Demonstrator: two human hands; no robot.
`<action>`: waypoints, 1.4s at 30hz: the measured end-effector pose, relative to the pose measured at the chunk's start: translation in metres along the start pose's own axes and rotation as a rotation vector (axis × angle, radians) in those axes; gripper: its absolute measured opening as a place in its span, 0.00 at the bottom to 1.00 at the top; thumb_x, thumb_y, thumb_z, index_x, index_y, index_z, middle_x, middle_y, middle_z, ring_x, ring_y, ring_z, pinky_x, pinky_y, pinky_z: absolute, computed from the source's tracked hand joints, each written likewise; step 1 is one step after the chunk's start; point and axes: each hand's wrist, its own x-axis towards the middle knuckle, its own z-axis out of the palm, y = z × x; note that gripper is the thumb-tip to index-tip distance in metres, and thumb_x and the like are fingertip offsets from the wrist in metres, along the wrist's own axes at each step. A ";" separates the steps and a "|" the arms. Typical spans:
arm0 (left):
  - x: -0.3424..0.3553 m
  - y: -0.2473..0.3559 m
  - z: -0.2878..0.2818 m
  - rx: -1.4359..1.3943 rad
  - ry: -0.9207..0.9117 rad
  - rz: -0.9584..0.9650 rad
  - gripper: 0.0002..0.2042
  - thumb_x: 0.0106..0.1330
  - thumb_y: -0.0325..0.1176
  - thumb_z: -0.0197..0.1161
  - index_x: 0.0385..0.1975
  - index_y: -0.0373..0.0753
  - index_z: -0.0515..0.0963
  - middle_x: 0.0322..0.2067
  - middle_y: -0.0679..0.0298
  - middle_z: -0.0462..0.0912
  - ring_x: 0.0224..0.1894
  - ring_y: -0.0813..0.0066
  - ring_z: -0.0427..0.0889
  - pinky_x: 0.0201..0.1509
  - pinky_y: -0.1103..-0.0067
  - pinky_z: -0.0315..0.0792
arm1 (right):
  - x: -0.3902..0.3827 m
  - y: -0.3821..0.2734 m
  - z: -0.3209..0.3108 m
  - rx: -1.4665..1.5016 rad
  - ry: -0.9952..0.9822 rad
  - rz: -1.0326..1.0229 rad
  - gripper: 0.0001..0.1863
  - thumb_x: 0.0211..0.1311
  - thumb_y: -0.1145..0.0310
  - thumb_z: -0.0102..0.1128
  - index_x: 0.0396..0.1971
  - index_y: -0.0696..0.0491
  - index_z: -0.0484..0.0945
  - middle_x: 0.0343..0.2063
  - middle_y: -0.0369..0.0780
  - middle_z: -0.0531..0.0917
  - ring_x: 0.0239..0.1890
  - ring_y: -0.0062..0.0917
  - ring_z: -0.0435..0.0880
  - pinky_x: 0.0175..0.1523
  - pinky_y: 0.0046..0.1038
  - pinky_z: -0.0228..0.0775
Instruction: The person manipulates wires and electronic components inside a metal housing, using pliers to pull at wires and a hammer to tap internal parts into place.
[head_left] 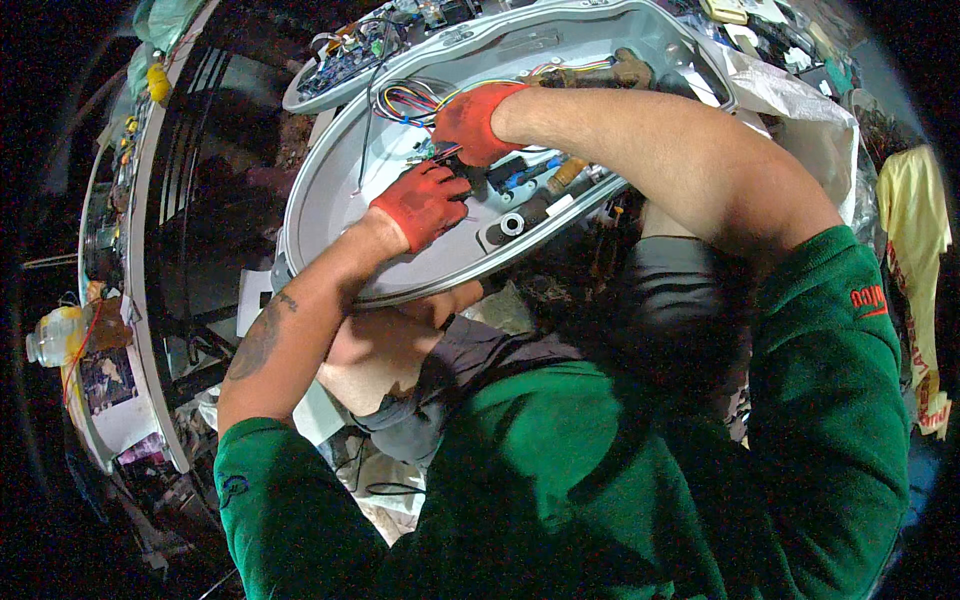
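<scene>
A long grey oval housing (330,200) lies tilted across my lap, its open side toward me. Both my hands wear red gloves and meet inside it. My right hand (480,124) is closed at a bundle of coloured wires (405,102), with thin wires showing below its fingers. Just below and to the left, my left hand (424,204) has its fingers curled inward; whatever they grip is hidden. Small green parts (420,150) sit between the hands. Beside them lie a blue-and-black connector piece (520,174) and a brown cylindrical part (567,174).
A grey lid-like tray (300,92) with circuit boards (360,52) adjoins the housing at the far left. A round socket (512,224) sits near the housing's close rim. White sheeting (800,100) and a yellow bag (915,260) are at right; a narrow shelf (150,300) runs along the left.
</scene>
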 end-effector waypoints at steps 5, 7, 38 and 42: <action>0.004 0.006 0.002 0.031 -0.002 -0.060 0.09 0.47 0.34 0.64 0.30 0.44 0.77 0.44 0.62 0.75 0.51 0.61 0.72 0.60 0.65 0.64 | 0.000 0.000 -0.001 0.005 -0.016 -0.006 0.25 0.54 0.64 0.53 0.55 0.45 0.74 0.54 0.43 0.77 0.57 0.37 0.76 0.58 0.38 0.70; 0.006 0.008 0.002 0.034 0.002 -0.058 0.10 0.48 0.35 0.64 0.31 0.44 0.77 0.44 0.60 0.74 0.51 0.58 0.72 0.60 0.64 0.65 | 0.002 0.000 -0.001 -0.010 -0.042 -0.012 0.26 0.54 0.64 0.53 0.56 0.45 0.73 0.56 0.42 0.76 0.57 0.37 0.76 0.59 0.37 0.70; 0.013 0.013 0.014 0.016 0.042 -0.156 0.11 0.49 0.35 0.61 0.31 0.39 0.80 0.44 0.52 0.77 0.52 0.50 0.73 0.58 0.61 0.68 | 0.020 0.018 0.026 -0.069 0.184 -0.103 0.16 0.53 0.62 0.57 0.43 0.50 0.80 0.45 0.46 0.82 0.48 0.40 0.81 0.51 0.40 0.75; 0.014 0.010 0.041 -0.006 0.196 -0.233 0.09 0.49 0.33 0.58 0.27 0.37 0.80 0.40 0.53 0.79 0.46 0.52 0.77 0.55 0.61 0.70 | 0.017 0.017 0.020 -0.073 0.068 -0.104 0.18 0.53 0.58 0.59 0.41 0.52 0.79 0.43 0.47 0.82 0.48 0.41 0.80 0.52 0.40 0.73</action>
